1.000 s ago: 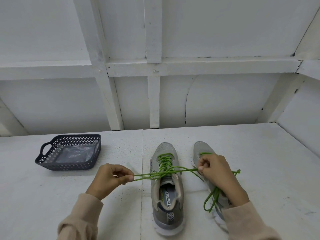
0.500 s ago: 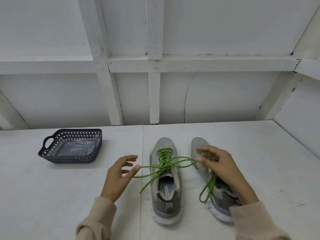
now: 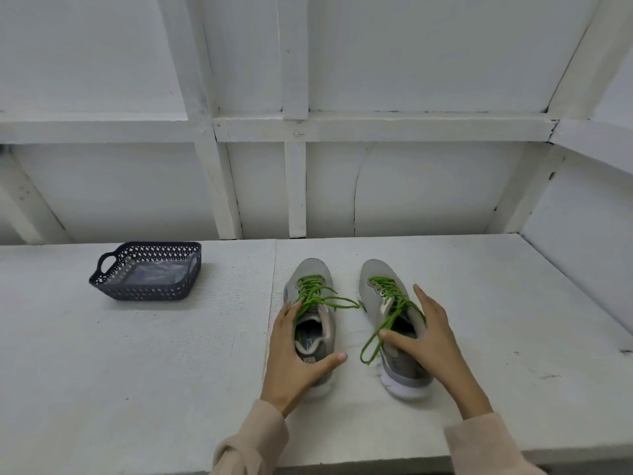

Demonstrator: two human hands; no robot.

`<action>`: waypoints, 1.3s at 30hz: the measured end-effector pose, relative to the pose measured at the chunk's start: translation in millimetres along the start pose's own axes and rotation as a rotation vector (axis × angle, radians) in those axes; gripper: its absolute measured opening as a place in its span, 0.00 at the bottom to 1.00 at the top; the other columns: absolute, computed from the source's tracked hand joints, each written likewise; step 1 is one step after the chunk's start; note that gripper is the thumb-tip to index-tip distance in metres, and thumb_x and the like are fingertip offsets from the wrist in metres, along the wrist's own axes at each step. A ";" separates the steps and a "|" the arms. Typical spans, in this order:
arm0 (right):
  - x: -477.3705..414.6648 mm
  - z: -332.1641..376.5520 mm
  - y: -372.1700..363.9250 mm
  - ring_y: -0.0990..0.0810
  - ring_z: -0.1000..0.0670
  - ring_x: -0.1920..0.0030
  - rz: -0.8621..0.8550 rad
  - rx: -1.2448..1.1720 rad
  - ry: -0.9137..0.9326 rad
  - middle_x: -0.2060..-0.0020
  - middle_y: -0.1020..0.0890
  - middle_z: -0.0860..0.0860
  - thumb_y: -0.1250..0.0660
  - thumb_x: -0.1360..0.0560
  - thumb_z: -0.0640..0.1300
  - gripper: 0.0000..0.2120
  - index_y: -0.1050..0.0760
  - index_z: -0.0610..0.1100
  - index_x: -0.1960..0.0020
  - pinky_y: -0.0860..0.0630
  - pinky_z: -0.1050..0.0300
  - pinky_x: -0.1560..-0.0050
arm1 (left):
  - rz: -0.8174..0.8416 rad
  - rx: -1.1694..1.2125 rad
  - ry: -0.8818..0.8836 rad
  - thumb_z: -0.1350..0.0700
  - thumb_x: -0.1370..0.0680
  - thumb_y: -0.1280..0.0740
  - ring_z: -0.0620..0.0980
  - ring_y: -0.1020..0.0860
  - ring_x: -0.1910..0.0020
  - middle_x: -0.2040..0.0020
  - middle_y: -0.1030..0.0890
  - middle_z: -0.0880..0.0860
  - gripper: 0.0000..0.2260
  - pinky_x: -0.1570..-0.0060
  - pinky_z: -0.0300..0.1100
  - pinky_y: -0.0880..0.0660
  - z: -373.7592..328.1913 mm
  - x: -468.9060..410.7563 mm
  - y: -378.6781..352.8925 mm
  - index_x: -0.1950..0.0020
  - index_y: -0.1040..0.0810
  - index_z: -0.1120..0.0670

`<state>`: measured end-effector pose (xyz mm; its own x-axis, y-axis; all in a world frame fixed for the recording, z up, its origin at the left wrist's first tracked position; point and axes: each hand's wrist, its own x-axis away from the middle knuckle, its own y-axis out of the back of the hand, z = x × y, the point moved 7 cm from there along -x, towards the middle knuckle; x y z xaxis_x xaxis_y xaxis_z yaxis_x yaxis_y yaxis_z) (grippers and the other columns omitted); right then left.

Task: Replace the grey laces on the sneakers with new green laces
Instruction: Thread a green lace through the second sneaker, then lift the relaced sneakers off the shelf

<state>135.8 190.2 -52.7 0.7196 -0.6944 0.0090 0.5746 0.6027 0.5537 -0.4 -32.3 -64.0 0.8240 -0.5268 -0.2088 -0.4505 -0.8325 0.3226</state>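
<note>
Two grey sneakers stand side by side on the white table, toes pointing away from me. The left sneaker (image 3: 310, 274) carries a green lace (image 3: 317, 296) with a loop trailing off to the right. The right sneaker (image 3: 378, 277) also has a green lace (image 3: 388, 318), its ends hanging down the inner side. My left hand (image 3: 291, 358) lies over the left sneaker's heel with straight fingers along its outer side and the thumb across the inner side. My right hand (image 3: 430, 341) rests the same way over the right sneaker's heel. Neither hand holds a lace.
A dark perforated plastic basket (image 3: 113, 277) with a handle stands at the back left and holds a clear plastic bag. A white framed wall closes the back and the right side. The table's front edge runs just below my sleeves.
Both hands have let go of the green lace ends they were pulling apart. They have come down with straight fingers onto the heels of the two sneakers. The camera has pulled back.
</note>
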 end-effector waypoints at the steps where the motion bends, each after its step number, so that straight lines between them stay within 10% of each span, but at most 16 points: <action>1: 6.8 -2.7 2.6 0.43 0.49 0.24 -0.033 -0.074 0.015 0.24 0.43 0.51 0.20 0.40 0.59 0.54 0.47 0.57 0.22 0.38 0.48 0.27 | -0.040 0.024 0.015 0.35 0.41 0.22 0.38 0.43 0.25 0.25 0.39 0.42 0.48 0.25 0.47 0.42 -0.1 5.8 -1.9 0.25 0.40 0.42; 12: 61.9 -28.6 -23.1 0.34 0.57 0.31 -0.277 -0.274 0.065 0.30 0.35 0.56 0.15 0.43 0.45 0.59 0.47 0.59 0.23 0.31 0.59 0.37 | -0.265 -0.018 0.170 0.55 0.39 0.18 0.50 0.30 0.31 0.29 0.29 0.50 0.52 0.35 0.42 0.33 12.4 27.2 -11.9 0.24 0.45 0.43; 26: 86.4 -37.4 -26.4 0.25 0.50 0.38 -0.306 -0.290 0.019 0.36 0.25 0.55 0.20 0.43 0.40 0.50 0.40 0.61 0.28 0.25 0.53 0.40 | -0.318 -0.096 0.204 0.50 0.40 0.19 0.51 0.25 0.37 0.36 0.24 0.49 0.43 0.36 0.51 0.28 5.4 62.9 -12.6 0.29 0.34 0.49; 39: 130.3 -36.3 -31.0 0.27 0.49 0.34 -0.288 -0.252 -0.018 0.33 0.27 0.55 0.18 0.43 0.47 0.52 0.43 0.62 0.27 0.25 0.46 0.37 | -0.309 -0.089 0.181 0.52 0.39 0.19 0.50 0.28 0.35 0.35 0.26 0.50 0.42 0.38 0.40 0.32 -11.4 108.2 -13.8 0.29 0.34 0.51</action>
<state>226.0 95.3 -99.0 0.5086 -0.8551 -0.1010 0.8319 0.4577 0.3139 98.9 -75.9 -80.5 0.9677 -0.2067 -0.1445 -0.1453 -0.9252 0.3505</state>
